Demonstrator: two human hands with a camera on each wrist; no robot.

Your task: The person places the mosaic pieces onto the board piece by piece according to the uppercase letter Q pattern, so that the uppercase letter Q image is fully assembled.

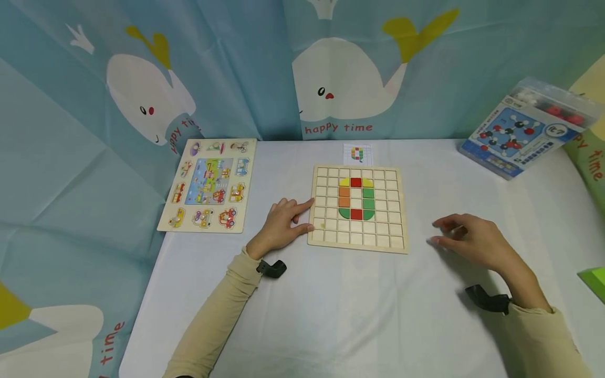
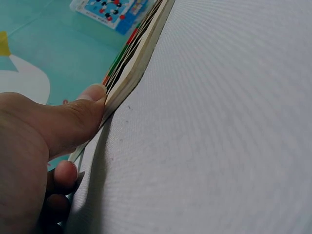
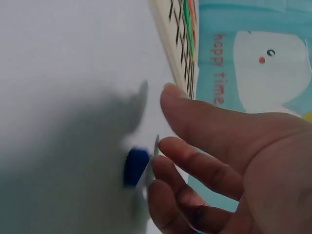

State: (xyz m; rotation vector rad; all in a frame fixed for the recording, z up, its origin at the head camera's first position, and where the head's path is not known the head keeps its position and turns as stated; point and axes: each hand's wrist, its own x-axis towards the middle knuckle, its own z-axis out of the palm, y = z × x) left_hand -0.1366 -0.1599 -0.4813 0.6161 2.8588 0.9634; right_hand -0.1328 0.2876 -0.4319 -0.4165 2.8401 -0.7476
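A wooden grid board [image 1: 331, 241] lies flat on the table, with several coloured tiles set in it as a ring: yellow rounded corners at the top, red [image 1: 356, 182] top and bottom, orange at left, green at right and lower corners. My left hand [image 1: 282, 224] rests at the board's left side, index finger and thumb touching its edge; the thumb [image 2: 83, 109] shows on that edge in the left wrist view. Right of the board, my right hand [image 1: 475, 242] hovers with loosely bent fingers, thumb apart. A blurred blue thing [image 3: 136, 168] appears beyond its fingertips; its kind is unclear.
A small printed card [image 1: 357, 154] showing a coloured ring lies behind the board. On the left is a wooden picture puzzle [image 1: 208, 184]. A molecule-model box [image 1: 524, 131] leans at the back right, and a green block [image 1: 594, 282] sits at the right edge.
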